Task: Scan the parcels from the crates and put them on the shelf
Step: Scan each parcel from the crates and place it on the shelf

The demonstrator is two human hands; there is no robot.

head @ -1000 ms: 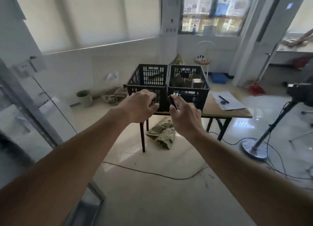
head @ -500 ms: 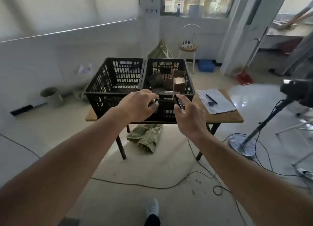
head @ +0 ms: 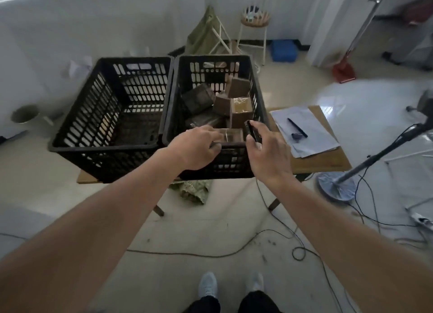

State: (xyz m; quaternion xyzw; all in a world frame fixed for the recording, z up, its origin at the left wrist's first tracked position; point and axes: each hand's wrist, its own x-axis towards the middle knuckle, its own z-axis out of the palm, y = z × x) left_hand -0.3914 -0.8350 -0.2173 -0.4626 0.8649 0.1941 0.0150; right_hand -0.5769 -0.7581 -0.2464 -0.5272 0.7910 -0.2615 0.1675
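Both hands reach over the near rim of the right-hand black slatted plastic crate (head: 256, 94). Fingers of the left hand (head: 195, 148) curl down over a clear-taped cardboard parcel (head: 230, 134) that lies just inside that rim; whether they actually grip it is hidden, so I cannot tell. Thumb and fingers of the right hand (head: 267, 153) are wrapped round a small black handheld scanner (head: 251, 131), whose long axis runs away from the person, its far end pointing into the crate and tilted slightly left, just beside the parcel.

Behind it, more brown cardboard parcels (head: 239, 101) and dark wrapped packets (head: 198, 99) sit jumbled at mixed angles, several tilted on edge. Touching this crate on its left stands a second black slatted plastic crate (head: 77, 130). Both rest on a brown wooden table (head: 328, 165), where a sheaf of white papers (head: 309, 137) lies to the right of the crates with a black pen (head: 297, 127) on top, its long axis running diagonally from far-left to near-right. Black cables (head: 210, 255) trail over the pale floor (head: 164, 277), and a round-based metal stand (head: 337, 188) leans at the right.
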